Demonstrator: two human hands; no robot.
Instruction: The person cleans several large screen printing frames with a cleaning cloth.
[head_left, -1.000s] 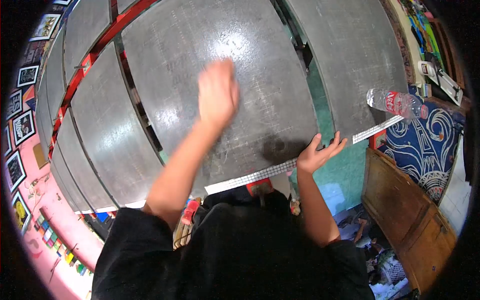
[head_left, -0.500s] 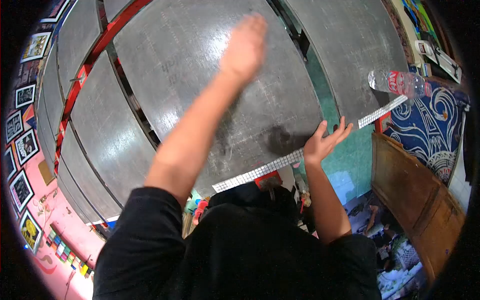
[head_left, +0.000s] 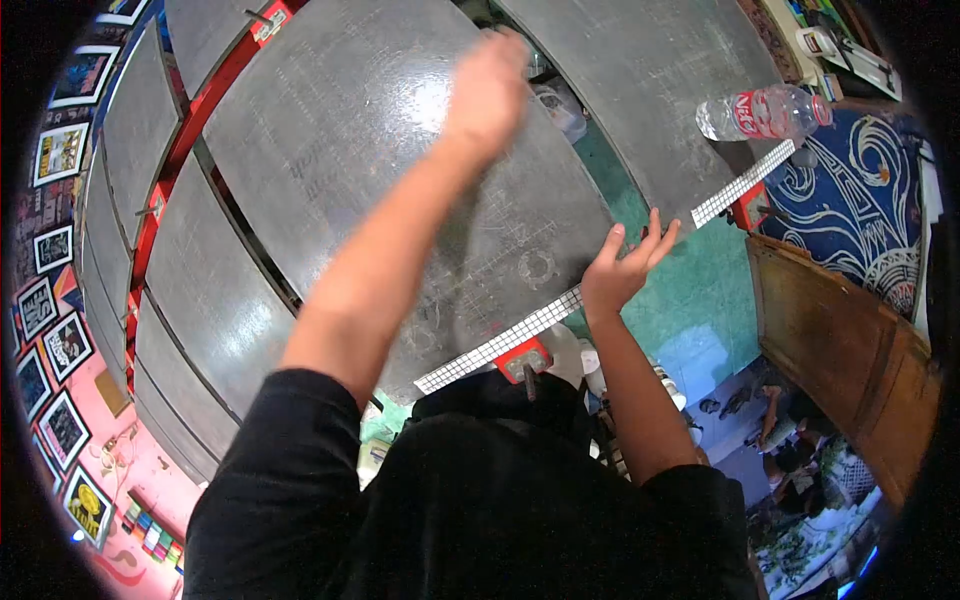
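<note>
A large grey panel (head_left: 350, 130) with a worn, scratched surface lies before me. Over its upper right part is my left hand (head_left: 488, 95), blurred, its fingers close together; whether anything is under them is hidden. Nearer to me, my right hand (head_left: 615, 275) rests at the panel's right corner, fingers spread and nothing in them. A white gridded strip (head_left: 500, 340) runs along the panel's near edge. Faint ring-shaped marks show on the surface near that strip.
To the right, a clear bottle (head_left: 765, 113) with a red label lies on a neighbouring grey panel (head_left: 650, 90). Red metal bars (head_left: 190, 130) run between panels at the left. A brown wooden board (head_left: 830, 340) stands at the right, with people (head_left: 795, 450) beyond it.
The view has shifted, so the panels and bottle appear further left and slightly higher. The dark patch near the strip has faded, leaving ring marks. My left hand remains over the panel, nearer its right edge.
</note>
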